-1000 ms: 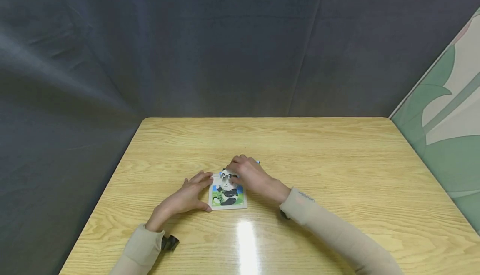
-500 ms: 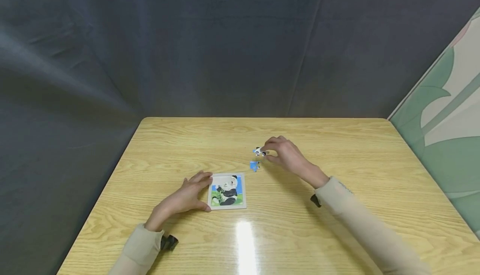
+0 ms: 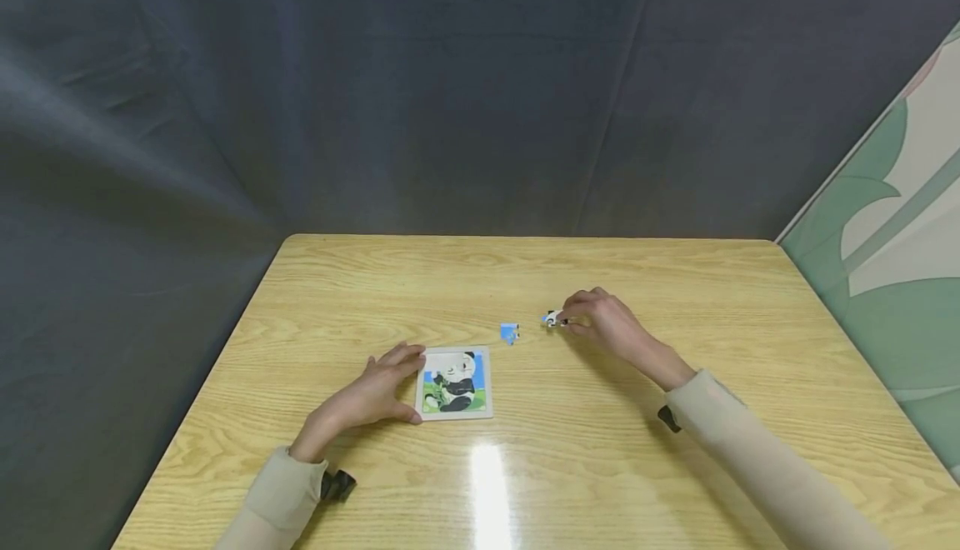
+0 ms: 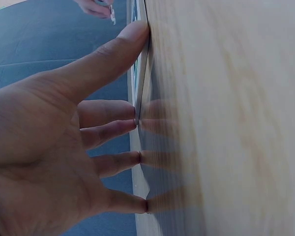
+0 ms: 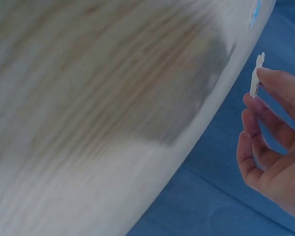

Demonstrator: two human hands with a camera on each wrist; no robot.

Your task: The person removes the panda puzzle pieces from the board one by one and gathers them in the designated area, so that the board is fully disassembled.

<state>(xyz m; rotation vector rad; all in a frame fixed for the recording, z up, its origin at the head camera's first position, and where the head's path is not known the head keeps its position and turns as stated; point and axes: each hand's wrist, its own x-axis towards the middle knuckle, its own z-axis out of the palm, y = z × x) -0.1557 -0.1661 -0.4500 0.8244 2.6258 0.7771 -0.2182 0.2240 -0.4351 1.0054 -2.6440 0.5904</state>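
My right hand [image 3: 618,333] pinches a white, black and blue panda jigsaw piece [image 3: 553,319] between thumb and fingertips, close over the table right of the frame. In the right wrist view the piece [image 5: 255,78] is seen edge-on, its pale side showing. A square panda puzzle frame [image 3: 491,383] lies flat on the table, with a pale gap at its upper left. Along its left edge rests my left hand [image 3: 375,392], thumb at the near corner and index finger at the far one. The left wrist view shows these fingers [image 4: 105,110] fairly straight.
A loose blue jigsaw piece [image 3: 509,332] lies on the wooden table [image 3: 675,283], just beyond the frame's far right corner. Dark cloth [image 3: 465,92] hangs behind and to the left. A leaf-patterned panel [image 3: 907,283] borders the right side.
The right hand has moved off the frame and to the right, carrying the panda piece with it and uncovering the blue piece. The left hand has stayed put.
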